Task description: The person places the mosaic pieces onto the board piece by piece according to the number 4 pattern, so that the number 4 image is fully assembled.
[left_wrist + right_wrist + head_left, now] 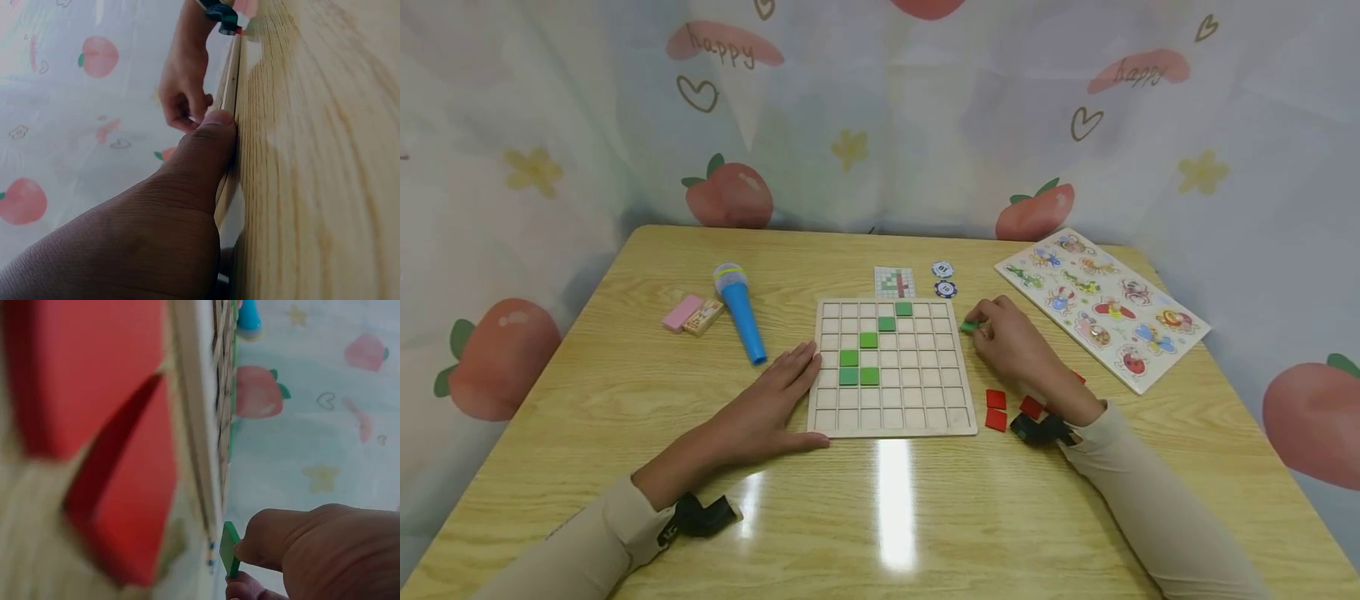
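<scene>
A square wooden grid board (pixel 917 400) lies mid-table with several green tiles (pixel 868 340) in its cells, running diagonally from upper right to lower left. My left hand (pixel 767 408) rests at the board's left side, fingers straight, thumb along the front corner. Just off the board's right edge, my right hand (pixel 1011 342) pinches a green tile (pixel 230 550) between thumb and finger. Below that hand, several red tiles (pixel 996 399) lie on the table, partly hidden by the wrist; two loom large and blurred in the right wrist view.
Behind the board are a small pattern card (pixel 895 282) and two poker chips (pixel 945 289). An insect puzzle board (pixel 1105 308) lies at the right. At the left are a blue toy microphone (pixel 743 315), a pink block (pixel 682 313) and a patterned block (pixel 703 317).
</scene>
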Demonstrator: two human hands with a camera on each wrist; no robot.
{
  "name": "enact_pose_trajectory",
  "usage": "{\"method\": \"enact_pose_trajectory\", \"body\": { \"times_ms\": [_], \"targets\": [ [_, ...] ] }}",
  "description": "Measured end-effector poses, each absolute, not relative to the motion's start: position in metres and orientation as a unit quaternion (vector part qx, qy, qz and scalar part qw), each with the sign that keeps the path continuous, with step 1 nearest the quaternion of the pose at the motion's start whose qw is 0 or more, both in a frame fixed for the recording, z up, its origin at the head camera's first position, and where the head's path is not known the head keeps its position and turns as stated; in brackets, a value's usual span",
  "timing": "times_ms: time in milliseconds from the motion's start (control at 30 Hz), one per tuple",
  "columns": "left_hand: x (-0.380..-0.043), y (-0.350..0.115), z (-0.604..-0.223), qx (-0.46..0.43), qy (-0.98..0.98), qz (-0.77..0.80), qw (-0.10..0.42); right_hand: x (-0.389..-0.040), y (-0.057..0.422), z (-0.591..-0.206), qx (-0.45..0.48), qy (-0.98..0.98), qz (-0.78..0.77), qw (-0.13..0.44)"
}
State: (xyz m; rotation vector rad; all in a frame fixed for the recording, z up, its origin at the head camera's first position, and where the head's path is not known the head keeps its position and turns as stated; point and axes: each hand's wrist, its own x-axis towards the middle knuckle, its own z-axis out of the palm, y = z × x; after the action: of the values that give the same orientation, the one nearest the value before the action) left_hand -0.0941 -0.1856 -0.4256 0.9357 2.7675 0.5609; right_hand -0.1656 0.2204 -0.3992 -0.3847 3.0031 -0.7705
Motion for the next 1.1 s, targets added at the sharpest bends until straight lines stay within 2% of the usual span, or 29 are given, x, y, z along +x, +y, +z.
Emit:
{"method": "enact_pose_trajectory", "body": {
  "times_ms": [100,367,600,900,1100],
  "targets": [
    [-0.094,-0.186,-0.426,0.312,0.927,0.188,0.086,-0.155,0.211,-0.39,-0.152,0.952,-0.264,0.015],
    [-0.092,-0.185,-0.425,0.315,0.925,0.193,0.087,-0.121,0.161,-0.382,-0.31,0.922,-0.23,0.029],
    [-0.093,-0.184,-0.426,0.315,0.925,0.193,0.086,-0.12,0.141,-0.392,-0.35,0.921,-0.174,0.012],
    [-0.094,-0.185,-0.423,0.313,0.928,0.188,0.081,-0.124,0.135,-0.394,-0.4,0.905,-0.139,-0.048],
    [-0.093,-0.186,-0.423,0.312,0.927,0.192,0.084,-0.127,0.135,-0.394,-0.406,0.897,-0.167,-0.044]
  ]
}}
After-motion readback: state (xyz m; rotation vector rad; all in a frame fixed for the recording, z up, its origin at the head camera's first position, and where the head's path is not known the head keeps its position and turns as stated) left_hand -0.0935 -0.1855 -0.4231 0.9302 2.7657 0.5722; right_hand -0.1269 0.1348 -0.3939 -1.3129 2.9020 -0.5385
